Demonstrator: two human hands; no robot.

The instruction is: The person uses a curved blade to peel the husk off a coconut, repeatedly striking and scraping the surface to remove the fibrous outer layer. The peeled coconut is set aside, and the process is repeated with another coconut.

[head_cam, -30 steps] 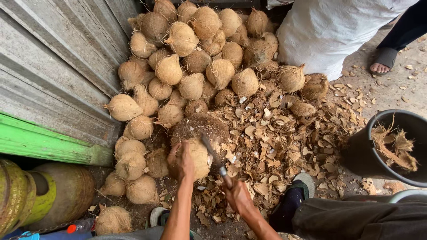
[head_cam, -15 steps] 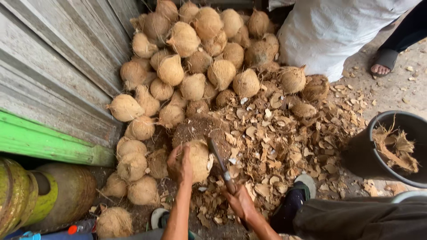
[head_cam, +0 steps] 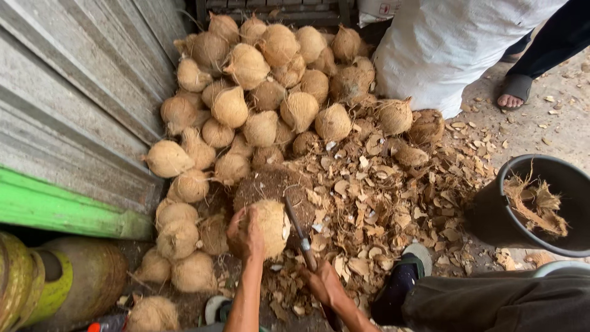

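Nearest the camera, the right hand (head_cam: 324, 284) is wrapped tight round the handle of a long dark-bladed knife (head_cam: 299, 232), whose blade slants up and lies against the right side of the pale, partly pared round coconut (head_cam: 270, 226). The left hand (head_cam: 244, 233) is cupped over that coconut's left side, fingers curled and pressing it down on a low brown fibrous mound (head_cam: 273, 186). The nut's right face shows clean pale shell while husk fibre clings elsewhere, so the paring looks partway through (the far side is hidden, so I cannot tell how much remains).

Around the hands lies a wide litter of tan shell and husk chips (head_cam: 387, 203), which suggests a fair amount of trimming is done. To the right stands a black round plastic bucket (head_cam: 534, 212) holding some stringy husk. Further off, a large heap of fibrous brown coconuts (head_cam: 264, 98) leans against the grey corrugated wall (head_cam: 74, 104), seemingly all left to do. Beyond it are a white woven sack (head_cam: 448, 43) and another person's sandalled foot (head_cam: 515, 92).

Compared with half a second ago, the blade has dropped lower along the nut's right side and the right hand has drawn nearer the camera; the left hand's hold is unchanged.
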